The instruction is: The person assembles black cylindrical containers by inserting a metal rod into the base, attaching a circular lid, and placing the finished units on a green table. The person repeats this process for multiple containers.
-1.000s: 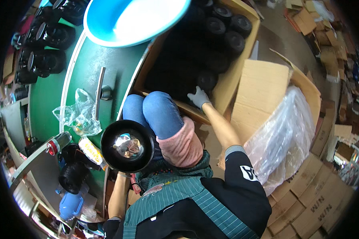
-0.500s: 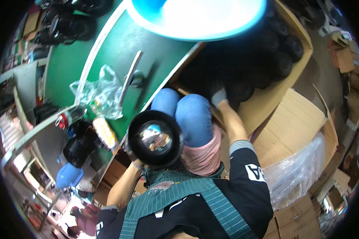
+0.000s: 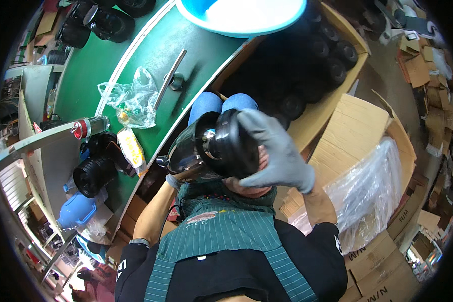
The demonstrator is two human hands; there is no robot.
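A glossy black rounded housing (image 3: 183,153) lies tilted over my lap, its open mouth turned to the right. My left hand (image 3: 173,182), gloved in grey, holds it from below and the left; most of its fingers are hidden behind it. A dark round part with a ribbed edge (image 3: 234,143) is at that mouth, gripped by my right hand (image 3: 282,151) in a grey glove. I cannot tell how far this part sits inside the housing. Beyond my knees stands a deep cardboard box (image 3: 358,63) holding several similar black round parts (image 3: 334,73).
On the green table (image 3: 151,38) are a clear plastic bag (image 3: 141,98), a metal bar on a round base (image 3: 170,78), a clear bottle (image 3: 93,127) and a yellow-white packet (image 3: 131,148). A blue-rimmed basin (image 3: 241,30) overhangs the box. Plastic film (image 3: 370,196) covers cardboard at right.
My right hand has come out of the cardboard box with a black round part and brought it to the housing. The housing has tipped from facing up to facing right.
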